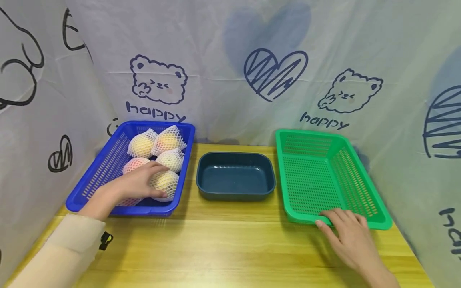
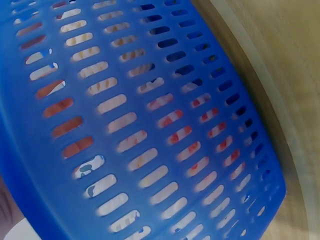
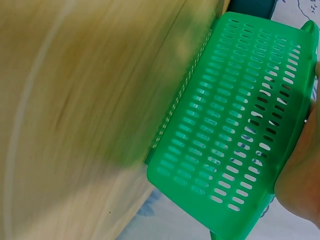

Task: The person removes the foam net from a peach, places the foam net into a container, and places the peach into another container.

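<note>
My left hand (image 1: 140,180) reaches into the blue basket (image 1: 73,204), with thumb and fingers curled round the sides of a yellowish round fruit (image 1: 168,185) in a white foam net. Several more netted fruits, yellow and pinkish, lie around it, among them a pink one (image 1: 135,164) partly under the hand. The left wrist view shows the blue slotted wall (image 2: 125,130) with fruit behind its holes. At the right, my right hand (image 1: 351,236) grips the front rim of a green basket (image 1: 306,184), fingers over the edge and thumb near the rim's outer side.
Between the baskets stands a dark blue rectangular tub (image 1: 235,194) on the wooden table (image 1: 230,248). A white cloth (image 1: 223,100) with bear and heart drawings hangs behind and on both sides. A small black object (image 1: 106,241) shows beside the left sleeve.
</note>
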Action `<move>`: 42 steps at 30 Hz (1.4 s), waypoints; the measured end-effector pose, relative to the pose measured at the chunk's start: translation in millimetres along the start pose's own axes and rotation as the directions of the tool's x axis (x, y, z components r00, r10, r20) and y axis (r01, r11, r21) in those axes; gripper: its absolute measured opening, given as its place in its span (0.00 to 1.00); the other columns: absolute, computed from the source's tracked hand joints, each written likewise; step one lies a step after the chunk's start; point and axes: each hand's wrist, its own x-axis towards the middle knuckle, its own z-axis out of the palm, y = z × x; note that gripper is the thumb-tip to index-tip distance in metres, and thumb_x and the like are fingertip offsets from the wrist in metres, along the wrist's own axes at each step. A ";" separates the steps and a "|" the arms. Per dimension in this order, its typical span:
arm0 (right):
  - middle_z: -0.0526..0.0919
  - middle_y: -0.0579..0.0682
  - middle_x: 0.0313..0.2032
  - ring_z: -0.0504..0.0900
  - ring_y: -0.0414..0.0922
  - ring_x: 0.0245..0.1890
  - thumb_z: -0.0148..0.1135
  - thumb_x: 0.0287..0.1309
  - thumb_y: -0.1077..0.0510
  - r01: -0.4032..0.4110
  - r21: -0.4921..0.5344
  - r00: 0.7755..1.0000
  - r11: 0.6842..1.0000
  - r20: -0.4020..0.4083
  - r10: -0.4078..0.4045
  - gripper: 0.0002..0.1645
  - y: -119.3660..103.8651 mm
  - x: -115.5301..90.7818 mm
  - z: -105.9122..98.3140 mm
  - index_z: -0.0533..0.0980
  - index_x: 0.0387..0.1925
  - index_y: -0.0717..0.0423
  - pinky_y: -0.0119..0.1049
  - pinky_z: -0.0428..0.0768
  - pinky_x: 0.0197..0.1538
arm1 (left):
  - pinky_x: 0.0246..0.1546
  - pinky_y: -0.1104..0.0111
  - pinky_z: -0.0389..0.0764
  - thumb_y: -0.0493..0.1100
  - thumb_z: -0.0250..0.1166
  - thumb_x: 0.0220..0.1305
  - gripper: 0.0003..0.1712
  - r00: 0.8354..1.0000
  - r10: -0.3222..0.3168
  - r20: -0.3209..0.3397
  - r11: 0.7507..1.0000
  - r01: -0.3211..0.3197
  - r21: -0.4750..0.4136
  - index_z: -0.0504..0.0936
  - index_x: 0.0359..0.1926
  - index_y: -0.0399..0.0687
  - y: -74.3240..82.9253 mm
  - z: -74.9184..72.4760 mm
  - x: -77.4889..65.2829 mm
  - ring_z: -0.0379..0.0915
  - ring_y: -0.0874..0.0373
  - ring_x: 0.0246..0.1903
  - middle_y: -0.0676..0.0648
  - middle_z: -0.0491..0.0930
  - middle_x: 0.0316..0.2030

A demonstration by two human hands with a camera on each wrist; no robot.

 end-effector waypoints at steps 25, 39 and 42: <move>0.84 0.54 0.48 0.79 0.58 0.51 0.60 0.74 0.45 0.011 -0.031 1.000 0.999 -0.002 -0.011 0.21 -0.9 -2.8 0.6 0.80 0.51 0.58 0.59 0.74 0.49 | 0.65 0.39 0.70 0.45 0.85 0.46 0.49 0.998 0.056 0.040 0.998 -0.055 -0.019 0.74 0.68 0.36 -1.1 2.9 7.7 0.71 0.31 0.64 0.33 0.75 0.65; 0.84 0.54 0.48 0.79 0.57 0.50 0.59 0.75 0.44 0.002 -0.006 1.000 1.000 0.022 -0.002 0.21 0.0 0.8 1.2 0.81 0.51 0.57 0.60 0.72 0.49 | 0.61 0.38 0.74 0.46 0.84 0.41 0.50 0.998 0.047 0.047 0.999 -0.047 0.001 0.75 0.68 0.41 -1.9 3.6 7.6 0.73 0.33 0.61 0.34 0.73 0.66; 0.84 0.54 0.48 0.79 0.58 0.50 0.59 0.75 0.44 -0.002 -0.004 1.000 1.000 0.022 0.002 0.21 0.0 0.9 1.0 0.81 0.51 0.57 0.60 0.72 0.49 | 0.60 0.39 0.76 0.45 0.83 0.42 0.50 0.998 0.043 0.048 0.999 -0.042 -0.015 0.75 0.68 0.41 -2.9 1.9 7.1 0.74 0.36 0.60 0.35 0.73 0.66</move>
